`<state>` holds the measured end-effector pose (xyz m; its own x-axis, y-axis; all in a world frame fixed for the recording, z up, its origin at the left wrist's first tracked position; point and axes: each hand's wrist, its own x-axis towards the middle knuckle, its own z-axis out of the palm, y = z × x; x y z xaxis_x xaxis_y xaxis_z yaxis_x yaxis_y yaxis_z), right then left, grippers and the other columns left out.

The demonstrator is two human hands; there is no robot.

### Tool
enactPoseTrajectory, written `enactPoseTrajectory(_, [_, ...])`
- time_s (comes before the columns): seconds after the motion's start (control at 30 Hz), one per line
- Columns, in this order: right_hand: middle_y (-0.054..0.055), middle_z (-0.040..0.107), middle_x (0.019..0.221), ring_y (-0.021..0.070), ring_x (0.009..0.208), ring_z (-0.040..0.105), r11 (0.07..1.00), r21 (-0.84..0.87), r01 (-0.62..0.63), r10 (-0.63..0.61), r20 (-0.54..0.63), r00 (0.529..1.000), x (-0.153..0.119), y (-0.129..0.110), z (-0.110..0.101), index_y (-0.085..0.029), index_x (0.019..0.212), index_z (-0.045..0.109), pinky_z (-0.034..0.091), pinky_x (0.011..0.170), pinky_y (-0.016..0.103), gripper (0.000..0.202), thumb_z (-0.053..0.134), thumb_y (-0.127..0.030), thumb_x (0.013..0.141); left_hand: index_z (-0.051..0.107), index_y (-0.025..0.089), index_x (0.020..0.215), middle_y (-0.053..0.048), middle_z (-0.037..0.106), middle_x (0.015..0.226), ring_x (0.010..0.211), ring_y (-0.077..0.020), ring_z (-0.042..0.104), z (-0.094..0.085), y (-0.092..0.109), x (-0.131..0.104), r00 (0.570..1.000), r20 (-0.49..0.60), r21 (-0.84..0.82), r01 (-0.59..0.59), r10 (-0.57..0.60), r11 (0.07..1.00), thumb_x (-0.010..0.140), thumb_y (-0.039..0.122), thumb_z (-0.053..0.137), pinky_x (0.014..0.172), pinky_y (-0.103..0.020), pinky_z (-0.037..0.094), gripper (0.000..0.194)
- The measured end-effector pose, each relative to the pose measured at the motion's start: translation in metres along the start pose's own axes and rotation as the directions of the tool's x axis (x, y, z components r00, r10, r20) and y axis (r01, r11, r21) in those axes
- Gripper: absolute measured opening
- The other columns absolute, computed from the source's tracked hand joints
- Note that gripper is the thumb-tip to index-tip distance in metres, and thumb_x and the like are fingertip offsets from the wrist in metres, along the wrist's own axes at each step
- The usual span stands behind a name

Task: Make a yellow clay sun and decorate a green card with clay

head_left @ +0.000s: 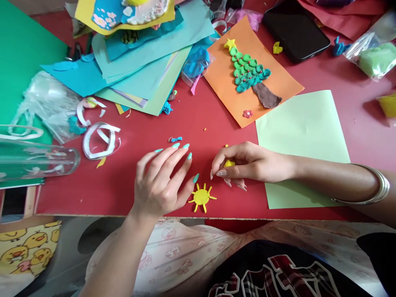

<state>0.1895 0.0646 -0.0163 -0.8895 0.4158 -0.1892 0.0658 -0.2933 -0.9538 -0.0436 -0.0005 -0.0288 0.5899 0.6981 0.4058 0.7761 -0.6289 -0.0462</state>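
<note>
A yellow modelling-clay sun (pixel 201 197) lies flat on the red table, a round disc with thin rays. Just left of it, my left hand (pixel 162 183) rests palm down with fingers apart, its thumb close to the sun's upper edge. My right hand (pixel 247 163) is curled above and right of the sun, thumb and index finger drawn together. A small lump of yellow clay (pixel 229 163) shows inside those curled fingers, partly hidden by them. Under my right forearm is a pale green sheet of paper (pixel 305 128).
Behind lies an orange card (pixel 229 57) with a clay tree. Stacked coloured papers (pixel 161 45) sit at the back left. A tape ring (pixel 99 141) and a glass (pixel 40 160) are at left. A black phone (pixel 296 29) and bagged green clay (pixel 375 60) lie back right.
</note>
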Motion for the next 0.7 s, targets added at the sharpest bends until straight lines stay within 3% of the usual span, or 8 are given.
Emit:
enactPoseTrajectory(0.17, [-0.002, 0.054, 0.065, 0.0039, 0.047, 0.048, 1.0, -0.002, -0.008, 0.008, -0.003, 1.0, 0.0004, -0.001, 0.0002, -0.01, 0.092, 0.054, 0.041, 0.048, 0.018, 0.01, 0.049, -0.016, 0.087, 0.061, 0.022, 0.11, -0.009, 0.064, 0.114, 0.103, -0.0264, 0.058, -0.0019, 0.0048, -0.0024, 0.999, -0.034, 0.066, -0.008, 0.011, 0.998, 0.076, 0.024, 0.06, 0.086, -0.043, 0.041, 0.034])
enactPoseTrajectory(0.37, [-0.002, 0.054, 0.066, 0.0039, 0.047, 0.048, 1.0, -0.001, -0.004, 0.004, -0.006, 1.0, 0.0, -0.0001, -0.0002, -0.01, 0.092, 0.054, 0.041, 0.048, 0.018, 0.01, 0.049, -0.015, 0.087, 0.054, 0.02, 0.121, -0.013, 0.052, 0.13, 0.116, -0.0306, 0.049, -0.0012, 0.0024, 0.0017, 0.994, 0.086, 0.034, 0.064, -0.067, 0.997, 0.077, 0.032, 0.06, 0.089, -0.046, 0.04, 0.046])
enactPoseTrajectory(0.57, [-0.003, 0.054, 0.065, 0.0035, 0.048, 0.048, 1.0, -0.005, 0.003, -0.003, -0.002, 1.0, 0.0001, 0.0001, -0.0001, -0.01, 0.093, 0.054, 0.041, 0.048, 0.018, 0.01, 0.048, -0.016, 0.087, 0.06, 0.02, 0.11, -0.01, 0.063, 0.113, 0.104, -0.026, 0.057, -0.0043, 0.0026, -0.0016, 1.0, -0.012, 0.047, -0.018, 0.019, 0.999, 0.076, 0.024, 0.061, 0.087, -0.042, 0.042, 0.034])
enactPoseTrajectory(0.7, [-0.002, 0.054, 0.066, 0.0035, 0.048, 0.048, 1.0, -0.01, 0.0, 0.0, 0.0, 1.0, 0.0001, 0.0003, -0.0002, -0.01, 0.093, 0.054, 0.041, 0.048, 0.018, 0.01, 0.048, -0.017, 0.087, 0.058, 0.014, 0.115, -0.016, 0.059, 0.118, 0.107, -0.0303, 0.054, -0.0035, 0.0028, -0.0038, 0.998, 0.058, 0.071, 0.024, -0.028, 0.997, 0.075, 0.026, 0.062, 0.086, -0.045, 0.043, 0.042])
